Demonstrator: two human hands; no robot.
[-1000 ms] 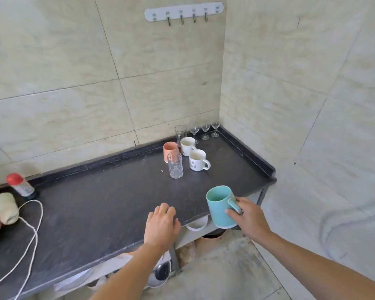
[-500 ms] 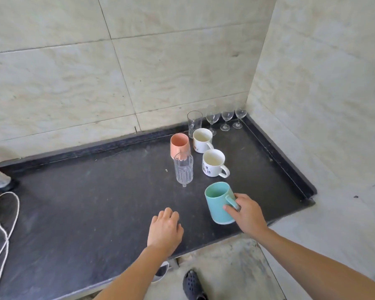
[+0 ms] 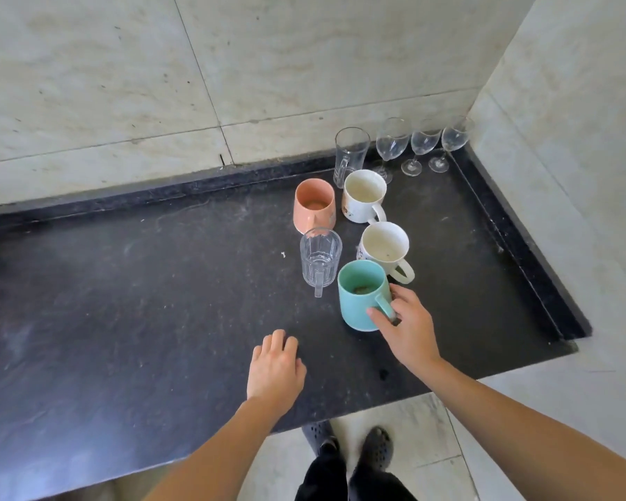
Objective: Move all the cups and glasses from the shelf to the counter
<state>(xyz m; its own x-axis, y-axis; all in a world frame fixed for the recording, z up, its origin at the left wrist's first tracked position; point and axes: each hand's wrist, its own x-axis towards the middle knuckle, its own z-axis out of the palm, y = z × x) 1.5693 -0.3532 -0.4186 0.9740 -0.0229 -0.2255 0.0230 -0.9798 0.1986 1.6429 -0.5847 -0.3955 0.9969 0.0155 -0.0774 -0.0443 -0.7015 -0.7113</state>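
A person's right hand (image 3: pixel 405 320) grasps the handle of a teal mug (image 3: pixel 358 301), which stands upright on the dark counter (image 3: pixel 159 320). Just beyond the hand are a white mug (image 3: pixel 384 247) and a ribbed glass mug (image 3: pixel 320 256). The left hand (image 3: pixel 275 370), nearer the person, rests relaxed and empty on the counter.

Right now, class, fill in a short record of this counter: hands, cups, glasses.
right hand: grips the teal ceramic mug by its handle
left hand: rests on the black stone counter, holding nothing
cups: two white ceramic mugs, one pink cup
glasses: ribbed clear glass mug, tall clear glass, three stemmed wine glasses in the back corner
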